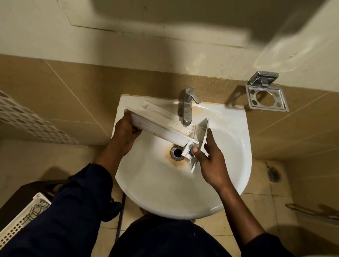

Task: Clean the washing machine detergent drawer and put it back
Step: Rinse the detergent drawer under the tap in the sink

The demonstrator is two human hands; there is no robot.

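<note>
Left of centre, the left hand [125, 134] curled around the rear end of a white plastic drawer [160, 130], held slantwise over the sink [161, 187] under the tap [187, 109]. Right of centre, the right hand [210, 162] pinched its front panel. The drawer looked light, stiff and likely slippery when wet; its two ends offered firm holds. Both arms reached forward.

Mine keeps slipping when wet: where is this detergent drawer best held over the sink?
By both ends, from the sides: left hand round the back end of the detergent drawer, right hand on its front panel. It is long and slanted, so one end alone might tip.
</note>
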